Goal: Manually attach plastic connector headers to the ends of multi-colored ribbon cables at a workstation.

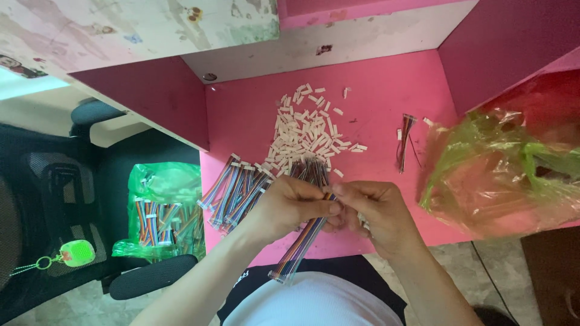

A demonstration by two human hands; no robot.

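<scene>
Over the near edge of the pink counter [386, 90], the left hand [294, 205] was clenched around a bundle of flat multicoloured ribbon cables [302, 244], whose lower end hung down toward the person's lap. The right hand [374, 211] met it at the fingertips, pinching the same bundle. A heap of small white plastic connector housings [308, 130] lay just beyond, finished cables [238, 190] fanned out to the left, and a crumpled green plastic bag [501, 175] sat to the right.

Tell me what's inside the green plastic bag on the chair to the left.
Green bag holds bundles of multicoloured ribbon cables with white ends. Its crumpled folds cover the lower contents, so anything beneath cannot be seen.
</scene>
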